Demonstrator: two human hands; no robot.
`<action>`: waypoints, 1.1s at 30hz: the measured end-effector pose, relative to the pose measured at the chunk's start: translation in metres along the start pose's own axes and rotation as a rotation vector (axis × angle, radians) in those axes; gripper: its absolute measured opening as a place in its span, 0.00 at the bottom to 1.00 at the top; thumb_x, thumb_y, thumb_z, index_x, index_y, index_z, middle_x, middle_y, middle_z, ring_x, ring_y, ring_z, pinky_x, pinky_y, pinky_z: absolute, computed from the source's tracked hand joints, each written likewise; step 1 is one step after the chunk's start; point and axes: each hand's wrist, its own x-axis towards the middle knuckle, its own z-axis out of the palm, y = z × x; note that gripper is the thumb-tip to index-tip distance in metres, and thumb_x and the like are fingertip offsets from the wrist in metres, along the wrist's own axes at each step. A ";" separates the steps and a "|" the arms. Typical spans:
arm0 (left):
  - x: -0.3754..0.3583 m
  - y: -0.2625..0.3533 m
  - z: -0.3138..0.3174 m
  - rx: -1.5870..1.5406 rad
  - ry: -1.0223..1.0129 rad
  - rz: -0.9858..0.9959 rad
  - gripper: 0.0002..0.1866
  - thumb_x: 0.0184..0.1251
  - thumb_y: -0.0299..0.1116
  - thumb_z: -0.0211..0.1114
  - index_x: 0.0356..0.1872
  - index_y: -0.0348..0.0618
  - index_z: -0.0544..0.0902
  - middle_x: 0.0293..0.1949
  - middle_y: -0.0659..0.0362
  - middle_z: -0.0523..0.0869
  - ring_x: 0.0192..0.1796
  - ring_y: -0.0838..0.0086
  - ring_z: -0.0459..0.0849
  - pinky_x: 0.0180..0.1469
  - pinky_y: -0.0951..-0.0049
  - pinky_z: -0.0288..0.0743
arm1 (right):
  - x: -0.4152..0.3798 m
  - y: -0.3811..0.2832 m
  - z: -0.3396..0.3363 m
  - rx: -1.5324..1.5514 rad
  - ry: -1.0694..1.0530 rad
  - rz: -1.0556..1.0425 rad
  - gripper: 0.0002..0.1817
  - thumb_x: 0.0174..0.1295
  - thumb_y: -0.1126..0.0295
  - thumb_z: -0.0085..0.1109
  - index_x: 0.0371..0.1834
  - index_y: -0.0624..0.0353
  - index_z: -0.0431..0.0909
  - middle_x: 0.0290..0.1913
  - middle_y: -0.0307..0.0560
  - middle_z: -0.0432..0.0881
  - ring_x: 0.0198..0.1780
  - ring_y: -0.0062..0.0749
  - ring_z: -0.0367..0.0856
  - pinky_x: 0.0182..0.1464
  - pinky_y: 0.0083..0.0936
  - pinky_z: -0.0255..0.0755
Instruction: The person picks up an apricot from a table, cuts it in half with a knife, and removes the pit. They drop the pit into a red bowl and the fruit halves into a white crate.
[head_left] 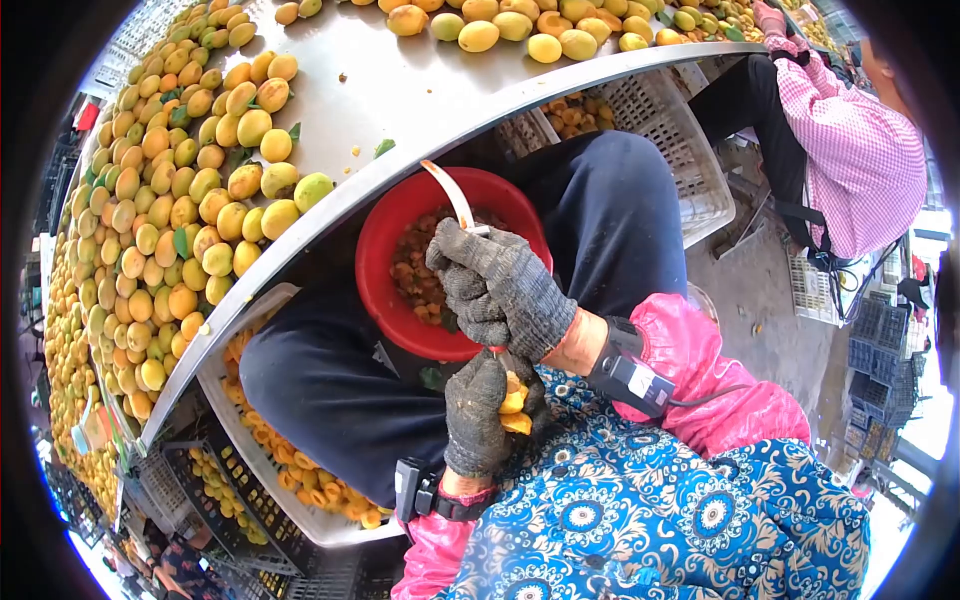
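I have the left hand [478, 412] curled, cut fruit [515, 402] within its fingers; the right hand [510, 290] wraps a knife [452, 190], blade beyond its fingers; flesh likely light, soft, slippery; I'd cradle the skin.

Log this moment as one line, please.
right hand: grips curved tool | left hand: holds cut fruit | red basin: fruit scraps inside | whole fruit: on metal table

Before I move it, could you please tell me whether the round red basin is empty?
Not empty: the round red basin holds small brownish-orange pieces across its visible bottom.
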 end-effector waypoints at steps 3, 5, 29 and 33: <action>0.008 0.004 -0.002 0.046 -0.013 0.020 0.22 0.73 0.47 0.51 0.34 0.35 0.81 0.25 0.60 0.81 0.27 0.76 0.80 0.31 0.76 0.72 | 0.008 -0.002 -0.002 0.008 -0.011 0.029 0.14 0.71 0.56 0.55 0.35 0.54 0.75 0.16 0.26 0.61 0.11 0.10 0.55 0.10 0.12 0.50; 0.012 0.008 -0.001 0.224 0.003 0.129 0.22 0.73 0.46 0.52 0.35 0.35 0.81 0.25 0.61 0.81 0.28 0.76 0.80 0.32 0.75 0.73 | 0.011 -0.004 0.000 0.012 -0.014 0.042 0.14 0.71 0.56 0.55 0.34 0.53 0.75 0.16 0.25 0.61 0.11 0.10 0.55 0.10 0.13 0.50; 0.020 -0.002 -0.008 -0.001 -0.022 -0.060 0.20 0.71 0.44 0.54 0.32 0.34 0.80 0.25 0.58 0.83 0.27 0.76 0.79 0.31 0.74 0.72 | 0.013 -0.007 -0.011 0.065 -0.019 0.082 0.16 0.69 0.51 0.58 0.33 0.51 0.73 0.16 0.26 0.61 0.11 0.09 0.55 0.11 0.11 0.48; 0.014 -0.011 -0.006 -0.304 -0.006 -0.161 0.23 0.70 0.50 0.53 0.33 0.36 0.78 0.23 0.55 0.79 0.23 0.70 0.77 0.27 0.71 0.70 | 0.010 -0.006 -0.007 0.097 -0.124 0.027 0.16 0.68 0.50 0.58 0.36 0.50 0.73 0.18 0.28 0.62 0.13 0.10 0.56 0.11 0.11 0.49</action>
